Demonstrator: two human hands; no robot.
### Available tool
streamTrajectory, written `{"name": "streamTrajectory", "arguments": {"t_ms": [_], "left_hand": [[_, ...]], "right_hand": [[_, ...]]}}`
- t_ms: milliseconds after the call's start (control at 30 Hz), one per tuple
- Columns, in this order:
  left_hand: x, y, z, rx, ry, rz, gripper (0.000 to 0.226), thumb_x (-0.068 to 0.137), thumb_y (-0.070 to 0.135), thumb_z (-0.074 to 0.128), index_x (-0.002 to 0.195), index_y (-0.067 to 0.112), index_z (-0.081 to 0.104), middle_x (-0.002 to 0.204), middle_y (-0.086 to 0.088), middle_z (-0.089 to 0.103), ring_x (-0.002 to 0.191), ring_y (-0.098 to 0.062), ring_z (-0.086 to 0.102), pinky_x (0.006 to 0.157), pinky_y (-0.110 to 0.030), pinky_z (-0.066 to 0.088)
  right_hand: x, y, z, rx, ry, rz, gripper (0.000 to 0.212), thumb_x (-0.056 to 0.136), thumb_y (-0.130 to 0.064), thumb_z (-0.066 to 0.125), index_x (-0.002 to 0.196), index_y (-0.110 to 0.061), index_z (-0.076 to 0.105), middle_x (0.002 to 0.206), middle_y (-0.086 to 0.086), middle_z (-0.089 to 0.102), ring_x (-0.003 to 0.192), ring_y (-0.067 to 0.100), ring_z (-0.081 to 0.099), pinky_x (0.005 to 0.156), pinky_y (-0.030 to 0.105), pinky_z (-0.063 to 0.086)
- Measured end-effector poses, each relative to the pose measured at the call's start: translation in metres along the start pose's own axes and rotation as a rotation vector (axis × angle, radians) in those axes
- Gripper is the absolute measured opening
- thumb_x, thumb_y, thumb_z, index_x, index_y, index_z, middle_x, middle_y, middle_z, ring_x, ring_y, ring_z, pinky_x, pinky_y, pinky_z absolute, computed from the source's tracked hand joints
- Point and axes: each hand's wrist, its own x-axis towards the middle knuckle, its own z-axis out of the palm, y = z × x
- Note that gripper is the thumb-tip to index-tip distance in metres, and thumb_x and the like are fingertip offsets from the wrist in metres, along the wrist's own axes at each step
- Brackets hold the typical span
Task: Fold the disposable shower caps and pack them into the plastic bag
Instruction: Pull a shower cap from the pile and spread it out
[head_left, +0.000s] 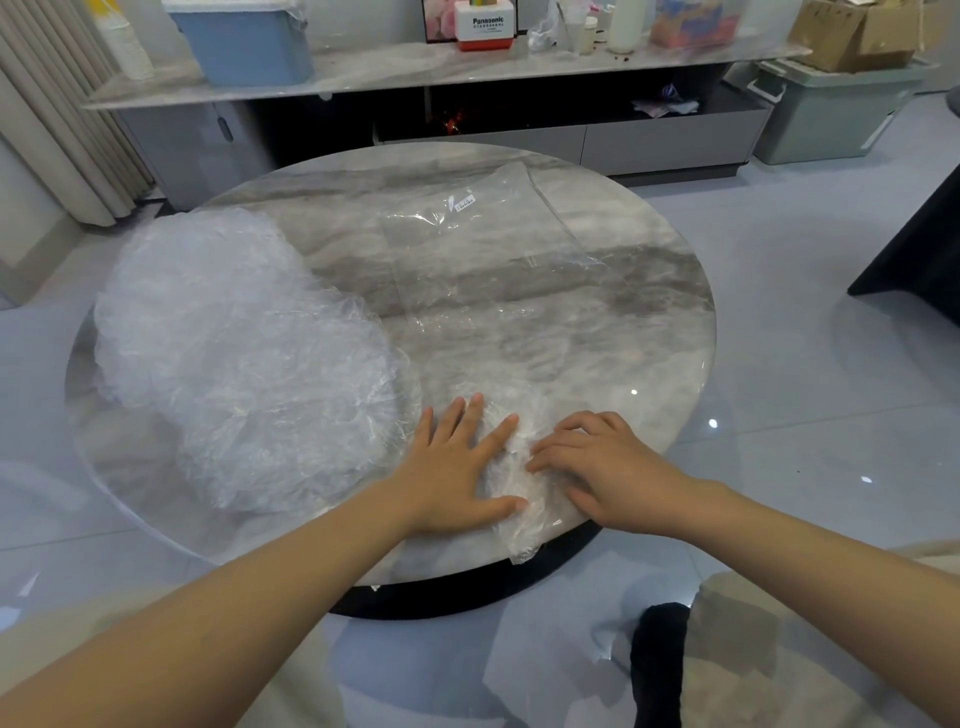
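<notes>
A folded shower cap (519, 499) lies at the near edge of the round marble table (649, 332), a narrow, crinkled strip of thin clear film whose near end hangs just past the rim. It sits between the two hands and under both. The left hand (457, 467) lies flat on it with fingers straight and spread, thumb stretched along its near side. The right hand (608, 467) rests on its other side with fingers bent at the knuckles, tips pressing into the film; whether they pinch a fold I cannot tell.

Left of the left hand, touching its outer edge, spreads a large loose heap of unfolded shower caps (234, 353), cloudy white and wrinkled, covering much of that side of the table.

Beyond both hands, farther across the table, the clear plastic bag (483, 260) lies flat, with a small white label near its far end; nothing can be made out inside it.

Past the table stands a low cabinet with a marble top (415, 67), carrying a blue bin (244, 41), a red-and-white box and some bottles. A green lidded bin (831, 114) stands on the floor to the right.
</notes>
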Motion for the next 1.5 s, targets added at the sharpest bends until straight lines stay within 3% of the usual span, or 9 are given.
{"name": "streamTrajectory", "arguments": {"t_ms": [233,433,600,667,733,867,1167,1300,1500], "left_hand": [[-0.014,0.0,-0.006,-0.064,0.184,0.219,0.077,0.076,0.058,0.016,0.15,0.037,0.006,0.156,0.007,-0.021,0.14,-0.007,-0.027,0.112,-0.041,-0.024],[-0.021,-0.004,-0.008,-0.083,0.002,0.237,0.088,0.072,0.04,0.037,0.149,0.034,-0.005,0.155,0.011,-0.017,0.141,-0.002,-0.023,0.113,-0.043,-0.022],[-0.016,0.001,-0.005,-0.504,0.121,0.09,0.075,0.069,0.069,0.054,0.135,0.035,0.044,0.14,0.017,0.043,0.131,0.002,0.034,0.117,-0.039,0.017],[-0.011,0.006,-0.01,-0.734,0.232,-0.056,0.058,0.072,0.074,0.056,0.093,0.021,0.066,0.088,0.011,0.064,0.083,-0.003,0.058,0.083,-0.025,0.047],[-0.006,0.008,-0.014,-0.876,0.291,-0.183,0.056,0.083,0.061,0.056,0.065,0.007,0.053,0.056,0.004,0.044,0.052,-0.008,0.041,0.051,-0.014,0.034],[0.0,0.008,-0.016,-0.816,0.399,-0.263,0.046,0.092,0.032,0.059,0.056,0.011,0.041,0.049,0.006,0.034,0.045,-0.006,0.031,0.045,-0.015,0.028],[0.004,0.014,-0.023,-0.805,0.449,-0.292,0.036,0.097,0.039,0.049,0.074,0.01,0.047,0.057,-0.002,0.054,0.045,-0.011,0.063,0.042,-0.013,0.035],[0.001,0.021,-0.025,-0.514,0.535,-0.319,0.04,0.096,0.048,0.041,0.122,0.017,0.046,0.095,0.001,0.064,0.079,-0.011,0.061,0.064,-0.022,0.042],[0.007,0.021,-0.004,0.038,0.656,0.234,0.044,0.087,0.031,0.04,0.121,0.009,0.058,0.126,-0.011,0.056,0.118,-0.027,0.051,0.098,-0.042,0.035]], "right_hand": [[0.001,0.007,-0.001,0.056,-0.007,0.021,0.035,0.091,-0.027,0.056,0.125,-0.034,0.059,0.133,-0.023,0.051,0.121,0.006,0.038,0.096,0.016,0.012],[0.003,0.003,0.006,0.154,0.178,0.16,0.032,0.087,-0.049,0.053,0.098,-0.028,0.074,0.098,-0.013,0.06,0.099,-0.001,0.038,0.09,0.012,0.013],[0.008,-0.005,0.0,0.301,0.148,0.25,0.015,0.092,-0.03,0.057,0.09,-0.023,0.071,0.073,-0.02,0.053,0.087,0.004,0.045,0.086,0.013,0.02],[0.01,-0.008,0.001,0.377,0.117,0.31,0.019,0.093,-0.029,0.056,0.087,-0.017,0.07,0.071,-0.01,0.061,0.082,0.01,0.053,0.079,0.012,0.027],[0.012,-0.01,0.0,0.486,0.1,0.389,0.025,0.094,-0.03,0.054,0.082,-0.015,0.069,0.074,0.0,0.066,0.076,0.014,0.059,0.069,0.01,0.036],[0.016,-0.015,-0.001,0.711,0.103,0.547,0.043,0.097,-0.045,0.042,0.087,-0.013,0.068,0.082,-0.002,0.067,0.074,0.007,0.059,0.07,0.02,0.043],[0.027,-0.018,0.007,0.45,0.106,0.551,0.015,0.094,-0.035,0.053,0.086,-0.023,0.055,0.061,-0.01,0.062,0.064,0.005,0.059,0.061,0.023,0.044],[0.028,-0.015,0.007,0.445,0.068,0.583,0.02,0.098,-0.032,0.046,0.088,-0.017,0.055,0.073,0.0,0.067,0.075,0.017,0.065,0.069,0.03,0.048],[0.029,-0.011,0.003,0.48,0.033,0.61,0.023,0.099,-0.023,0.039,0.103,-0.007,0.054,0.085,0.009,0.068,0.078,0.024,0.065,0.069,0.031,0.048]]}}
